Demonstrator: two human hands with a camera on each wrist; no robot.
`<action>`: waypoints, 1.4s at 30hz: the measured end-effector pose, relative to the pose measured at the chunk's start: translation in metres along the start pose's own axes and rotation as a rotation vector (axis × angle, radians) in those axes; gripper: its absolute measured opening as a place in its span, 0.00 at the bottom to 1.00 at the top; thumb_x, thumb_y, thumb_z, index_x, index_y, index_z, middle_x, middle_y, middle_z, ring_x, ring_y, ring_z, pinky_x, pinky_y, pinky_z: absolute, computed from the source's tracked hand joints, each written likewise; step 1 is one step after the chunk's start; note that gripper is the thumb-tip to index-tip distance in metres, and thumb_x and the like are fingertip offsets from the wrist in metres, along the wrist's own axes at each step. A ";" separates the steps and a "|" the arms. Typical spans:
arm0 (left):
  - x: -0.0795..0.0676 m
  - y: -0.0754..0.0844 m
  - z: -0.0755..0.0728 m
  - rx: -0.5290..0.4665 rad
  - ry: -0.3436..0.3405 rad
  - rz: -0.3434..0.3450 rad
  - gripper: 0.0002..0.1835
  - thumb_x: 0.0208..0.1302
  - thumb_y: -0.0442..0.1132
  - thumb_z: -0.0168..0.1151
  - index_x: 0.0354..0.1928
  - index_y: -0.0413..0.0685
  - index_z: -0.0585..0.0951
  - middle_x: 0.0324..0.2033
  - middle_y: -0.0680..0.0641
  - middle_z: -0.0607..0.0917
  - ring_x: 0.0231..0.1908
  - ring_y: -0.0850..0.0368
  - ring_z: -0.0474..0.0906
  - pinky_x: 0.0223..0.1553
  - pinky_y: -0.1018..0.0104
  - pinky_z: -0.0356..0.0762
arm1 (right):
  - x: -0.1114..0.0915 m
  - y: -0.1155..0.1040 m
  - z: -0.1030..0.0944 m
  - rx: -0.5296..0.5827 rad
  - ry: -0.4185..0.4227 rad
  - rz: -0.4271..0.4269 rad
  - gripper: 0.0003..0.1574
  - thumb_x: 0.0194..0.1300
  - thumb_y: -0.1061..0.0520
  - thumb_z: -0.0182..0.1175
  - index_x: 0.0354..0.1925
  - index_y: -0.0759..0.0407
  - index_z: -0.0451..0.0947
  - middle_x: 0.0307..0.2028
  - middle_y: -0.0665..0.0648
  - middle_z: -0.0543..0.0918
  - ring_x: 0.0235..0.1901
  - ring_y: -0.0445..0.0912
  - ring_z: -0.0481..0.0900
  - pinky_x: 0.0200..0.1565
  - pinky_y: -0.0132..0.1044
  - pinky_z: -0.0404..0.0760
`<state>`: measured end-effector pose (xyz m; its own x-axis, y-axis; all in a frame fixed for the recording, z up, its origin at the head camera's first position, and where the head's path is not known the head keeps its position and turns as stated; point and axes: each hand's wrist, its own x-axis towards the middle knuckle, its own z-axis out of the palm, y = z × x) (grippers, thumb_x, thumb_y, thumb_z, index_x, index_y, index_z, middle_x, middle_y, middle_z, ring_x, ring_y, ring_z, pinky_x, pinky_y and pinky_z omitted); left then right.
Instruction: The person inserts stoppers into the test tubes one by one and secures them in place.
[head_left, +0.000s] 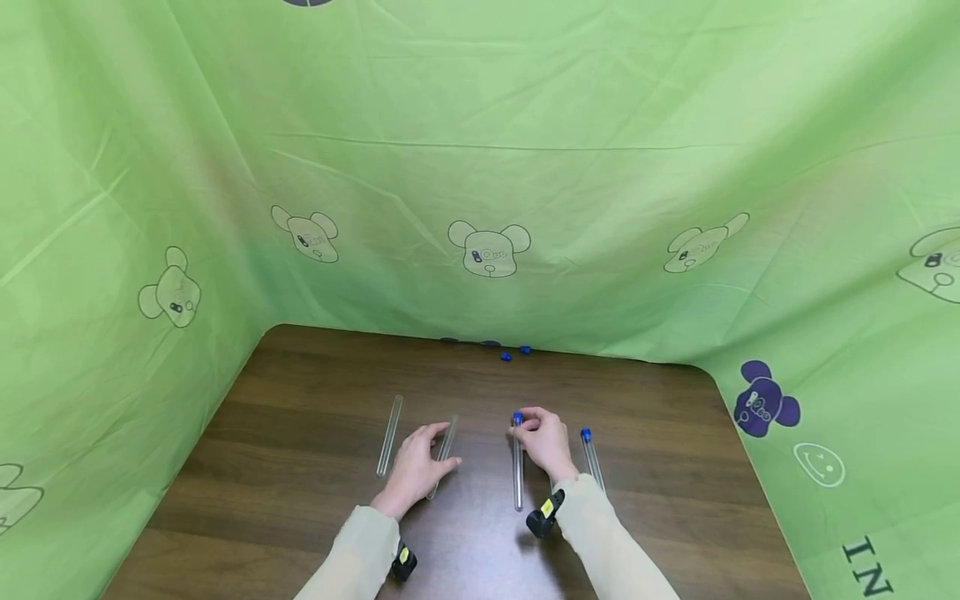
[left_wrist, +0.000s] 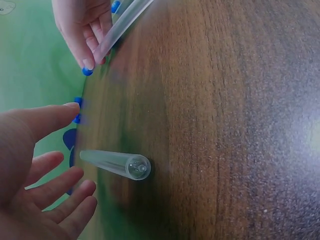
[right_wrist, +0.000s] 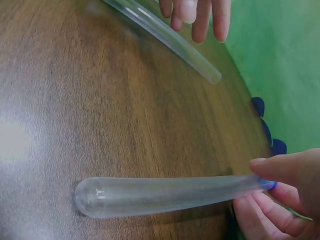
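My right hand (head_left: 547, 443) pinches the blue-capped end of a clear test tube (head_left: 517, 475). In the right wrist view, thumb and fingers hold that tube (right_wrist: 160, 196) at its blue cap (right_wrist: 268, 184), its rounded end pointing away from the hand. My left hand (head_left: 415, 468) hovers over an uncapped clear test tube (head_left: 448, 442), fingers spread. The left wrist view has this tube (left_wrist: 112, 162) lying on the table beside the parted thumb and fingers. Further left lies another uncapped tube (head_left: 389, 436).
Right of my right hand lies a blue-capped tube (head_left: 592, 458), partly covered by the sleeve. Two loose blue caps, one nearer (head_left: 506, 357) and one farther (head_left: 525, 350), sit at the back edge of the wooden table (head_left: 315, 375). A green curtain (head_left: 487, 183) encloses the back and sides.
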<state>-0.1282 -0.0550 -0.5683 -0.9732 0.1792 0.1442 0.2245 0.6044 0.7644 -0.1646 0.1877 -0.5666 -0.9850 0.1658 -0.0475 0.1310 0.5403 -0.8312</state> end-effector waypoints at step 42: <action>0.000 -0.001 0.006 0.046 0.021 -0.036 0.32 0.49 0.35 0.80 0.58 0.37 0.81 0.46 0.43 0.84 0.39 0.49 0.81 0.41 0.57 0.78 | 0.007 -0.006 -0.002 -0.236 0.039 -0.058 0.25 0.52 0.59 0.78 0.48 0.67 0.85 0.27 0.52 0.85 0.30 0.49 0.83 0.39 0.48 0.80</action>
<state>-0.1276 -0.0509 -0.5728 -0.9814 0.1408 0.1306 0.1910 0.6455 0.7395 -0.1722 0.1872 -0.5610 -0.9873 0.1575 0.0217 0.1009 0.7266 -0.6796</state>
